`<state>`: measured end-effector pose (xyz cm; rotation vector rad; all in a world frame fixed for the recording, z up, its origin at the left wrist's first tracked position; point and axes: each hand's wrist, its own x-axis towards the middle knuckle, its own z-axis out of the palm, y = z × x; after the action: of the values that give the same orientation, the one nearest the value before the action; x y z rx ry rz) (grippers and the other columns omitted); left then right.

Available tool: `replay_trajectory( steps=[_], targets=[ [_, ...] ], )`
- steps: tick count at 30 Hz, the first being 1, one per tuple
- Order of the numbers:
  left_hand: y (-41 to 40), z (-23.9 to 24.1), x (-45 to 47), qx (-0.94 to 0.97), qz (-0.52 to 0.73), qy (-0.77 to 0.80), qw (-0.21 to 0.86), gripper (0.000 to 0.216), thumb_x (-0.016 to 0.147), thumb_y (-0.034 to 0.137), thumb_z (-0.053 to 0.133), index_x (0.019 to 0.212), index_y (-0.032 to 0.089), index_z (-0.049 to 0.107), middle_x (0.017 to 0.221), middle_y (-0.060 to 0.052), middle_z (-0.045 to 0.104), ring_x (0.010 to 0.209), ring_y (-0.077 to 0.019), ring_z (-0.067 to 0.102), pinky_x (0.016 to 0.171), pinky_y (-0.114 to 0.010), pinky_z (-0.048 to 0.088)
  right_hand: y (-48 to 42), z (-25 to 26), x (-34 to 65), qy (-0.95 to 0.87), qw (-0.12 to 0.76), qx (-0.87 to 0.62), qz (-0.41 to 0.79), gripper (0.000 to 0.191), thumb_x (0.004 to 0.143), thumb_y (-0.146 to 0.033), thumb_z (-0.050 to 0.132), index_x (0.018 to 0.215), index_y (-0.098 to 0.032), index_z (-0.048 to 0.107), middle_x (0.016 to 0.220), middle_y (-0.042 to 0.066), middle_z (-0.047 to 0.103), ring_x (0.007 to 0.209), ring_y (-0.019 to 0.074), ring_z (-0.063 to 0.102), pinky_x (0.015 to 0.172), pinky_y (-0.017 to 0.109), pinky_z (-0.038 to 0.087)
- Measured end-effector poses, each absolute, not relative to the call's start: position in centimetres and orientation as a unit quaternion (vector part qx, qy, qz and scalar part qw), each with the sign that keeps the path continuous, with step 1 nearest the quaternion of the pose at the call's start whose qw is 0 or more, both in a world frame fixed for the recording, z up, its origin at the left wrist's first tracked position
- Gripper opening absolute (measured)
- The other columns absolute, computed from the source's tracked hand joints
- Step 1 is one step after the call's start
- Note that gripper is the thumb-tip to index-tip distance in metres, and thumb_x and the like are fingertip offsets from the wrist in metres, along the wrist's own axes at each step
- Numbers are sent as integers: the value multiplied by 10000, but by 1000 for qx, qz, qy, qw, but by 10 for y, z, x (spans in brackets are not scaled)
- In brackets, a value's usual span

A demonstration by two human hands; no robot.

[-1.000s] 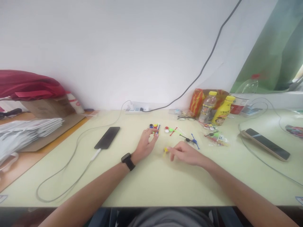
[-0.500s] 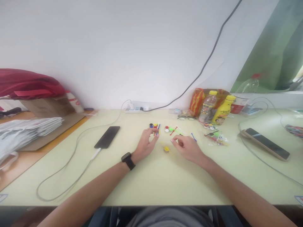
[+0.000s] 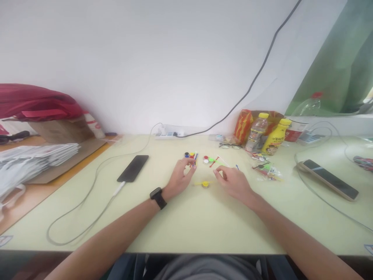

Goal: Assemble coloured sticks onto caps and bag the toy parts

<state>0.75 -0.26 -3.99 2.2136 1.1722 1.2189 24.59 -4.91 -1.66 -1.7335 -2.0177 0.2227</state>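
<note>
A small yellow spinner (image 3: 205, 184) with a round hub and a thin yellow arm, blurred at its ends, sits on the table between my hands. My left hand (image 3: 183, 175) is just left of it and farther back, thumb and index finger apart, with nothing visible between them. Behind its fingertips lie small round pieces and sticks, among them a black disc (image 3: 187, 154). To the right of the spinner, my right hand (image 3: 234, 181) hovers with bent fingers, thumb and index slightly apart, holding nothing visible. A red disc (image 3: 206, 158) and a red arrow-like stick (image 3: 214, 161) lie beyond it.
A phone (image 3: 133, 168) on a charging cable lies left, another phone (image 3: 329, 179) right. Bagged coloured parts (image 3: 268, 169), eyeglasses (image 3: 230, 146), a clear bottle (image 3: 256, 132) and a yellow bottle (image 3: 276, 137) stand or lie at the back right. A power strip (image 3: 164, 134) is against the wall.
The spinner's yellow arm has turned from a slanted blur to nearly level. My right hand has shifted slightly right, away from it. My left hand is almost unmoved.
</note>
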Motion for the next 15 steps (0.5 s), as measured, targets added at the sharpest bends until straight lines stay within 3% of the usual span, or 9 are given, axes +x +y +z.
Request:
replay_trajectory(
  steps=[5, 15],
  targets=[
    [-5, -40, 8, 787, 412, 415, 195, 221, 1023, 379, 537, 1165, 258, 655, 1125, -57, 682, 1068, -224, 616, 877, -370, 511, -48, -18, 244, -744, 234, -617, 104, 334, 1004, -424, 441, 963, -238, 715, 620, -20, 630, 592, 157, 560, 588, 274, 284],
    [-7, -38, 8, 795, 403, 408, 198, 215, 1017, 372, 550, 1160, 267, 672, 1096, -49, 682, 1068, -219, 616, 877, -365, 513, -48, -17, 244, -751, 235, -606, 120, 310, 1001, -402, 458, 1005, -230, 716, 617, -20, 632, 583, 155, 551, 578, 278, 292]
  ],
)
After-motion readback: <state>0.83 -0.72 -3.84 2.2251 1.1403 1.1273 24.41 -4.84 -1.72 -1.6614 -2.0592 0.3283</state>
